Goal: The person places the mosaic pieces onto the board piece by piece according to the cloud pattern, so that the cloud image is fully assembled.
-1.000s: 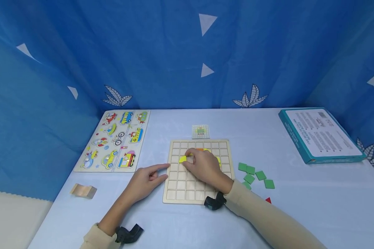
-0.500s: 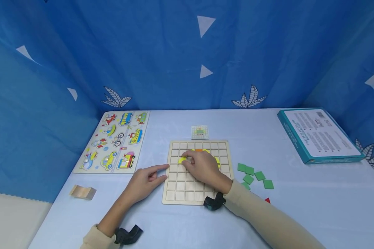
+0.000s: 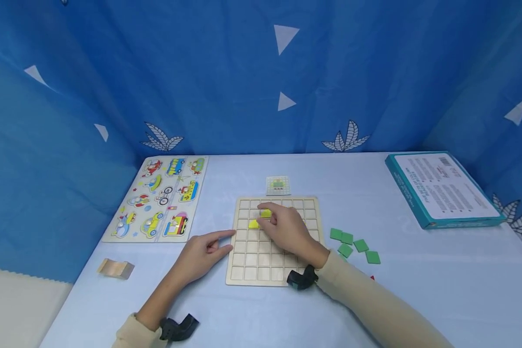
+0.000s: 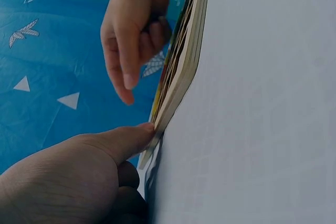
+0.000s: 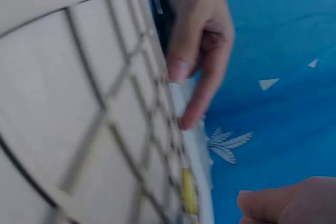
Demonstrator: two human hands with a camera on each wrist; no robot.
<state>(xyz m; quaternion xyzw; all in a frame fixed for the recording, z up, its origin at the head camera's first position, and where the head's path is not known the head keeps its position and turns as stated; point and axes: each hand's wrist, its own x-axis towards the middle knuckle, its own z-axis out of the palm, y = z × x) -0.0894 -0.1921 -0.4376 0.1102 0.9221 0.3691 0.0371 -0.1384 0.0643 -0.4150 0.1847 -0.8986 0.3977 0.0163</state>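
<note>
A pale wooden grid board (image 3: 251, 273) lies in the middle of the table in the head view. On its upper left part sit a yellow piece (image 3: 253, 224) and another yellow piece (image 3: 266, 213). My right hand (image 3: 288, 231) hovers just over the board beside them, thumb and index finger apart with nothing visible between them. It covers the upper right cells. At the board's left edge, the thumb and index finger of my left hand (image 3: 201, 255) rest against the side. The left wrist view shows that thumb (image 4: 128, 141) touching the board's edge.
Several green square tiles (image 3: 360, 245) lie right of the board, with a red tip (image 3: 372, 278) beyond my sleeve. A small pattern card (image 3: 278, 185) is behind the board. Further out are a vehicle puzzle (image 3: 148, 208), a wooden block (image 3: 115, 268) and a teal box (image 3: 448, 191).
My right hand has lifted off the left yellow piece and shifted slightly right, uncovering the second yellow piece. My left hand stays at the board's edge.
</note>
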